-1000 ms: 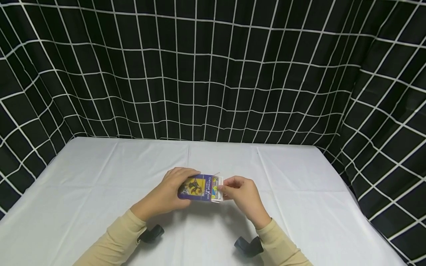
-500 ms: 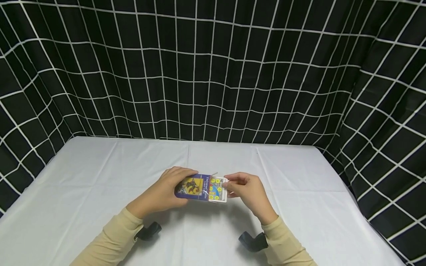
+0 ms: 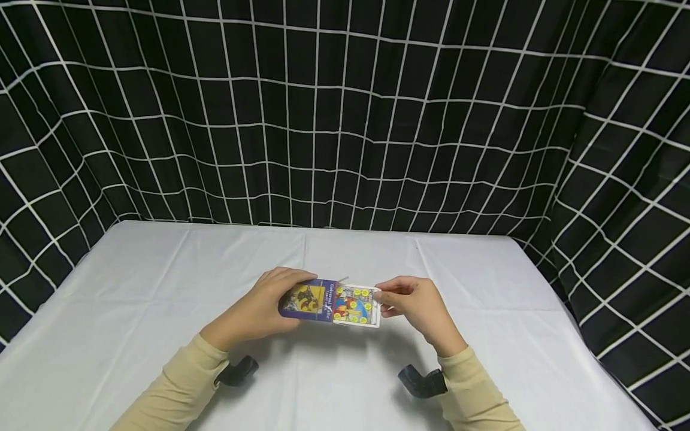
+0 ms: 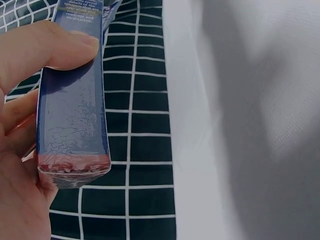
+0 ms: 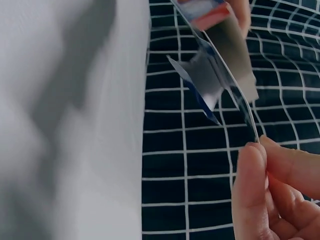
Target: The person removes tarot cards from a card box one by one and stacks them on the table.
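Note:
In the head view my left hand (image 3: 259, 308) grips a blue tarot card box (image 3: 304, 298) with a yellow picture on its front. The left wrist view shows the thumb lying across the narrow side of that tarot card box (image 4: 72, 115). A tarot card (image 3: 353, 306) with yellow discs sticks well out of the box's right end. My right hand (image 3: 417, 302) pinches its outer edge between thumb and fingers. Seen edge-on in the right wrist view, the thin card (image 5: 235, 82) runs from the fingertips to the box mouth, where blue-edged flaps (image 5: 202, 80) stand out.
Beneath both hands spreads a table with a white cloth (image 3: 162, 335). Black curtains (image 3: 345, 120) with a white grid surround its back and sides. A dark curved piece sits at each wrist, one by the left sleeve (image 3: 178, 383) and one by the right sleeve (image 3: 477, 389).
My right hand has moved right, drawing the tarot card farther out of the box, so more of its picture shows. My left hand with the box has shifted slightly left.

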A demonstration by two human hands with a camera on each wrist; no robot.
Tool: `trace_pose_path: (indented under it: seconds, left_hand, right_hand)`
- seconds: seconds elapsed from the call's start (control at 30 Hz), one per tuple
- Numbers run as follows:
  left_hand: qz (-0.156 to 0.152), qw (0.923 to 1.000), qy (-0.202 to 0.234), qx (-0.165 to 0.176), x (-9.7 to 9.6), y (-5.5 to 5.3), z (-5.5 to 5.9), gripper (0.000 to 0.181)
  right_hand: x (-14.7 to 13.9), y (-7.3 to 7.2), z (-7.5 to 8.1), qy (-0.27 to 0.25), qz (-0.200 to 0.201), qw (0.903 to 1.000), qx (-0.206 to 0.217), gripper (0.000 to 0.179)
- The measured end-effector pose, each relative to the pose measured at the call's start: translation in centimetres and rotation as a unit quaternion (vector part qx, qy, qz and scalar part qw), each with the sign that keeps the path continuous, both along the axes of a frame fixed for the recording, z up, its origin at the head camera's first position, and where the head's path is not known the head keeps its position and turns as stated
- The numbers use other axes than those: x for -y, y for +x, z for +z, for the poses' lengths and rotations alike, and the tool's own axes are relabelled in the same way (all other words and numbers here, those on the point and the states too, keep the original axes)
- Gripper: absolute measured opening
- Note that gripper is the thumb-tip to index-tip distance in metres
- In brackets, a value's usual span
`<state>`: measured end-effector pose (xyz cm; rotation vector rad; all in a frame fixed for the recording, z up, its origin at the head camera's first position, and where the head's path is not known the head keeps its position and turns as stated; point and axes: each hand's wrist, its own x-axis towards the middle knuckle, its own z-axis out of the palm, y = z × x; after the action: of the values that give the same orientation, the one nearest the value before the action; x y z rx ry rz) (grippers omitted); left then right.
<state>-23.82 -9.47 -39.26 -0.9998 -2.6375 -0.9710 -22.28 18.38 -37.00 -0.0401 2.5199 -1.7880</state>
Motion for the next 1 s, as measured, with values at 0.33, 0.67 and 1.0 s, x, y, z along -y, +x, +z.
trace_pose_path:
  seconds: [0.33, 0.67, 1.0]
  left_hand:
    - [0.001, 1.0, 0.002, -0.002, 0.1, -0.3, 0.0, 0.073]
    - [0.013, 0.9999, 0.009, 0.001, 0.5, -0.5, 0.2, 0.073]
    - [0.019, 0.9998, 0.01, 0.0, 0.8, -0.6, 0.3, 0.073]
  right_hand:
    - [-1.7, 0.0, 1.0, 0.027, 0.022, 0.9994, 0.006, 0.025]
    - [-3.1, 0.6, 0.8, 0.046, 0.046, 0.997, 0.042, 0.026]
    - [-4.1, 1.1, 0.3, 0.037, 0.099, 0.9927, 0.059, 0.025]
